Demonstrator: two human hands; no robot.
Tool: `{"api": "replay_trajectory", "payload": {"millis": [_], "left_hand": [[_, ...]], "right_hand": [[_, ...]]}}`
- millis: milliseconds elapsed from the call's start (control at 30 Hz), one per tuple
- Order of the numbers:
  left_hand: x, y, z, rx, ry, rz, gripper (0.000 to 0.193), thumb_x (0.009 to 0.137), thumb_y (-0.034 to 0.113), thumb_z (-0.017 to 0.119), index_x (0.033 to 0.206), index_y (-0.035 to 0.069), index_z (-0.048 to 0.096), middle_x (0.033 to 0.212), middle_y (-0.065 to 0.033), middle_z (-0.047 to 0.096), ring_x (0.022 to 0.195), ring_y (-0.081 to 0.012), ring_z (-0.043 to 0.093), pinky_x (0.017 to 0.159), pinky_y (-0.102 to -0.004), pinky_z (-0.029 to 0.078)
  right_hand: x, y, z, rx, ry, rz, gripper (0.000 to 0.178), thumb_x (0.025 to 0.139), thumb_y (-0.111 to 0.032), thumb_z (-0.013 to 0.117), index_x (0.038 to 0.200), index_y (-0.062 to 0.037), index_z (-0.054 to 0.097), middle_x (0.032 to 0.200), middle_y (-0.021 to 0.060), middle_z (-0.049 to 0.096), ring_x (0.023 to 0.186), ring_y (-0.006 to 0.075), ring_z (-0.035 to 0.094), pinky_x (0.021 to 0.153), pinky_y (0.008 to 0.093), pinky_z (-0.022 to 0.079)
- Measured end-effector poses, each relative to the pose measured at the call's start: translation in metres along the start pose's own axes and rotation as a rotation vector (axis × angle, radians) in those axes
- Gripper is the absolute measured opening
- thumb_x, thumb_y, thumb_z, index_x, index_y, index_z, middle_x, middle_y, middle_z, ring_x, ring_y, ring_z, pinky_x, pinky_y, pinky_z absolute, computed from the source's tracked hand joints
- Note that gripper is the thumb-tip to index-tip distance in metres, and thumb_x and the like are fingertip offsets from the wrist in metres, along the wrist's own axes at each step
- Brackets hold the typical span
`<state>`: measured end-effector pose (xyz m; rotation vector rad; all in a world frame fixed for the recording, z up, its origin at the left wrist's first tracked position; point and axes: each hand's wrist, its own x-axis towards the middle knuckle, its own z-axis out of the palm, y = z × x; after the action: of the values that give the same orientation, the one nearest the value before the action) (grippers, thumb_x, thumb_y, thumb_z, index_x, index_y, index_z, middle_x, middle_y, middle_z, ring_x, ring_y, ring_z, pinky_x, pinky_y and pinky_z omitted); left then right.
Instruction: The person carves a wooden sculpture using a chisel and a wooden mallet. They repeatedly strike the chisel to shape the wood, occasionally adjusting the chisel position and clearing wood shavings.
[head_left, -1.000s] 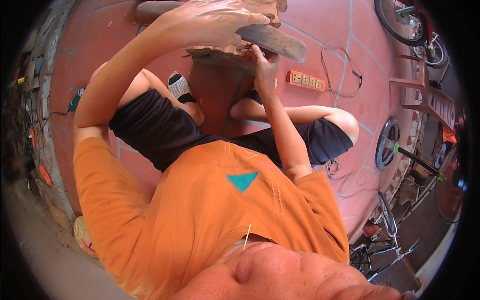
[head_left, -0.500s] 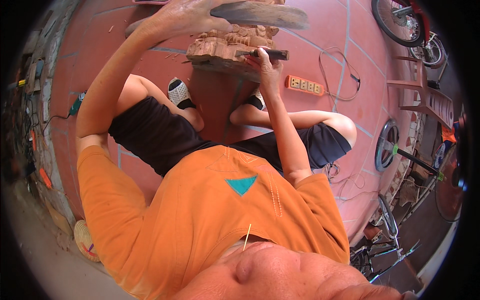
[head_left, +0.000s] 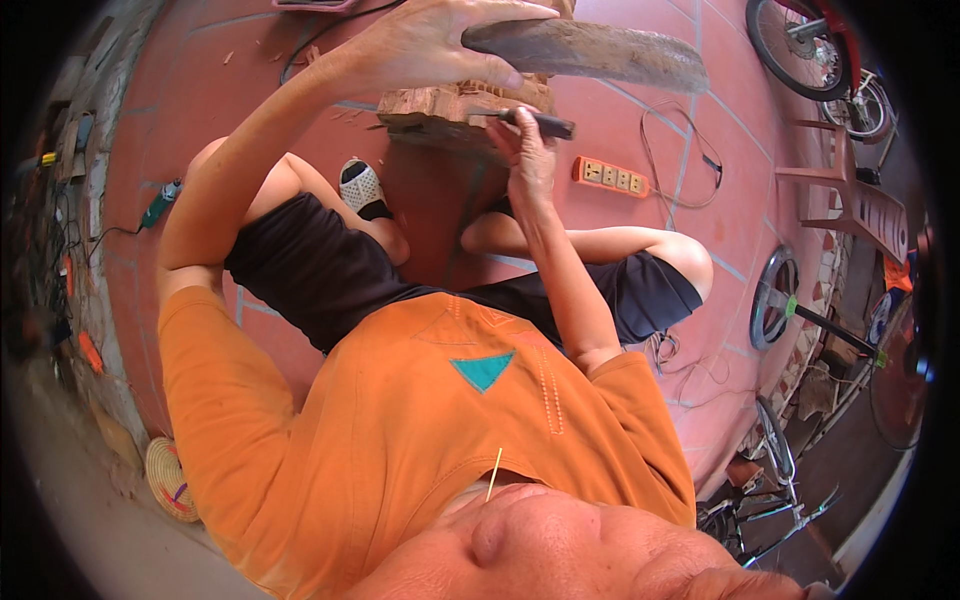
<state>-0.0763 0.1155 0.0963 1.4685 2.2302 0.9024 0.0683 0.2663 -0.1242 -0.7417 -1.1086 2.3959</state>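
A block of carved brown wood (head_left: 425,107) sits on the floor between my feet, its far part hidden behind my left hand and the mallet. My left hand (head_left: 425,48) is closed around a long, flat, bat-like wooden mallet (head_left: 600,52), thumb on the near side. The mallet hangs over the block, and its rounded end points right. In my right hand (head_left: 532,168) is a chisel (head_left: 553,126) with a dark handle, pinched between thumb and fingers. Its thin blade points left, at the near side of the block; whether the edge touches the wood I cannot tell.
An orange power strip (head_left: 610,177) with a looping cord lies right of the block. Wood chips and a black cable are at the far left. A green-bodied tool (head_left: 160,203) rests by my left knee. A plastic chair (head_left: 850,190), wheels and bicycles line the right.
My left hand and the mallet have moved right, and the mallet now covers more of the block. My right hand and the chisel have dropped slightly nearer to me.
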Motion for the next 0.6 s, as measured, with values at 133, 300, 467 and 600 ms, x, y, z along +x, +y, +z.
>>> {"api": "replay_trajectory", "payload": {"millis": [133, 300, 467, 600], "left_hand": [[-0.008, -0.004, -0.003, -0.028, 0.02, -0.022, 0.072, 0.087, 0.034, 0.078, 0.148, 0.006, 0.053, 0.113, -0.0253, 0.072, 0.096, -0.0297, 0.074, 0.086, -0.0385, 0.055], [-0.004, -0.01, 0.002, 0.022, 0.043, 0.001, 0.072, 0.086, 0.034, 0.079, 0.147, 0.006, 0.054, 0.108, -0.0256, 0.072, 0.093, -0.0305, 0.074, 0.084, -0.039, 0.056], [-0.004, 0.003, -0.002, -0.002, 0.014, 0.051, 0.072, 0.086, 0.034, 0.078, 0.147, 0.004, 0.054, 0.105, -0.0269, 0.072, 0.092, -0.0336, 0.074, 0.083, -0.0409, 0.056], [0.0, 0.014, 0.001, -0.017, 0.02, 0.063, 0.071, 0.087, 0.035, 0.076, 0.147, 0.005, 0.053, 0.106, -0.0267, 0.072, 0.093, -0.0353, 0.073, 0.084, -0.0419, 0.056]], "right_hand": [[0.005, -0.015, -0.002, -0.064, 0.015, -0.08, 0.024, 0.098, -0.016, 0.071, 0.117, -0.0025, 0.065, 0.101, 0.0094, 0.069, 0.087, 0.0244, 0.075, 0.079, 0.0347, 0.064], [0.007, -0.011, -0.004, -0.157, -0.05, -0.125, 0.024, 0.098, -0.015, 0.071, 0.117, -0.0012, 0.065, 0.1, 0.0089, 0.069, 0.086, 0.0232, 0.074, 0.077, 0.0328, 0.062], [0.011, -0.005, -0.003, -0.167, -0.063, -0.134, 0.024, 0.099, -0.016, 0.072, 0.116, -0.0008, 0.066, 0.101, 0.0081, 0.069, 0.086, 0.0219, 0.074, 0.076, 0.0329, 0.062], [0.011, -0.006, 0.001, -0.205, -0.049, -0.142, 0.024, 0.098, -0.015, 0.072, 0.116, 0.0, 0.066, 0.102, 0.0084, 0.069, 0.086, 0.0219, 0.074, 0.073, 0.0322, 0.062]]}}
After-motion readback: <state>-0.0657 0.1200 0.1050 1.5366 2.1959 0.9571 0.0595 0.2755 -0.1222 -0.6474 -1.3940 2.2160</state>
